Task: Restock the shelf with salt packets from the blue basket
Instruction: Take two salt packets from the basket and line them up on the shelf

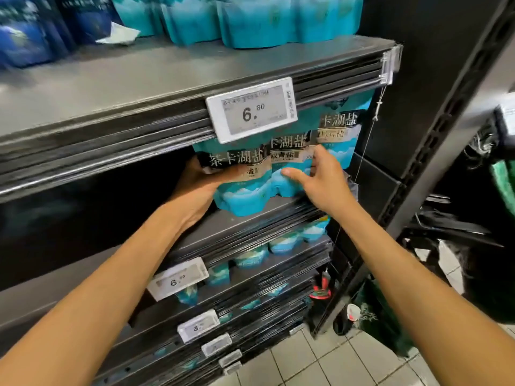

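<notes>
We're mid-placement: three teal salt packets (245, 179) stand in a row at the right end of the shelf (259, 215), just under the price tag (252, 110). Left hand (199, 185) grips the leftmost packet from its left side, thumb curled across the front, fingers hidden behind. Right hand (320, 176) is spread, fingers fairly straight, touching the middle and right packets, holding nothing. Blue basket isn't in view. Shelf space to the left looks dark and unfilled, so restocking likely isn't done. Next move, our guess: seat the left packet upright and flush, let go without toppling the row, then fetch more.
</notes>
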`<state>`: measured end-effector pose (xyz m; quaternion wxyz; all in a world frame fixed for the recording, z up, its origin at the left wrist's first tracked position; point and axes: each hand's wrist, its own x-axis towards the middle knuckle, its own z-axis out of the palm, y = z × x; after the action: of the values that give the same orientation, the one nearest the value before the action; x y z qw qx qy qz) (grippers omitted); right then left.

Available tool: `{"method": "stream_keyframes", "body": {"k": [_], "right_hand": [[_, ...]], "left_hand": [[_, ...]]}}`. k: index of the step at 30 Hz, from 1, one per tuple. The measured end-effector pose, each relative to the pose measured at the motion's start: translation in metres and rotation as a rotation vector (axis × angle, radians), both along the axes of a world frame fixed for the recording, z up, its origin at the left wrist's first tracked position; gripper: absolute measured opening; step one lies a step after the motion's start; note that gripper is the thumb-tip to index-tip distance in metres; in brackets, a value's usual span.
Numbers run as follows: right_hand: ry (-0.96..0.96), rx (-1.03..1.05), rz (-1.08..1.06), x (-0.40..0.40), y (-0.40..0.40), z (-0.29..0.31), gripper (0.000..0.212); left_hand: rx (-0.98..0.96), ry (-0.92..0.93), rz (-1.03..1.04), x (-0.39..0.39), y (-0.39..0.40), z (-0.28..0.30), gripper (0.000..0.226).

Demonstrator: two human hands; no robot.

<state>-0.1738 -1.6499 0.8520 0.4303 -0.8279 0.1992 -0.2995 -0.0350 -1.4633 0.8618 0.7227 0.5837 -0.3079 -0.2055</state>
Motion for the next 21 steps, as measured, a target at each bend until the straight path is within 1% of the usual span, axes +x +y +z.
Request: {"method": "stream_keyframes", "body": {"k": [2,3,5,7,10,12,14,17,18,21], "right_hand": [[0.006,-0.117,-0.023,-0.007,-0.002,-0.004,0.047],[-0.004,-0.182,-0.052,-0.01,-0.001,-0.005,0.048],[0.009,-0.296,-0.111,-0.014,0.0,-0.007,0.048],[0.026,-0.345,-0.167,-0.016,0.0,-0.007,0.048],[-0.011,-0.264,-0.205,-0.015,-0.001,-0.008,0.045],[-0.03,-0.203,-0.226,-0.016,-0.003,-0.009,0.041],[-0.045,-0.187,-0.251,-0.017,-0.006,-0.011,0.037],[-0.075,-0.18,-0.29,-0.02,-0.009,-0.013,0.035],[-0.089,-0.168,-0.3,-0.021,-0.011,-0.015,0.036],[-0.112,-0.138,-0.311,-0.025,-0.013,-0.019,0.041]], "left_hand": [[0.188,0.027,-0.099,0.007,0.003,-0.008,0.052],[0.277,0.047,-0.161,0.009,0.003,-0.013,0.052],[0.423,0.04,-0.289,0.009,0.001,-0.02,0.038],[0.501,0.037,-0.333,0.006,-0.002,-0.02,0.037],[0.518,0.068,-0.33,0.0,-0.01,-0.016,0.039],[0.493,0.074,-0.316,-0.006,-0.017,-0.015,0.038],[0.461,0.07,-0.274,-0.012,-0.024,-0.016,0.04],[0.469,0.033,-0.162,-0.018,-0.035,-0.016,0.062],[0.468,0.02,-0.15,-0.019,-0.038,-0.017,0.062],[0.471,-0.005,-0.163,-0.021,-0.044,-0.016,0.049]]}}
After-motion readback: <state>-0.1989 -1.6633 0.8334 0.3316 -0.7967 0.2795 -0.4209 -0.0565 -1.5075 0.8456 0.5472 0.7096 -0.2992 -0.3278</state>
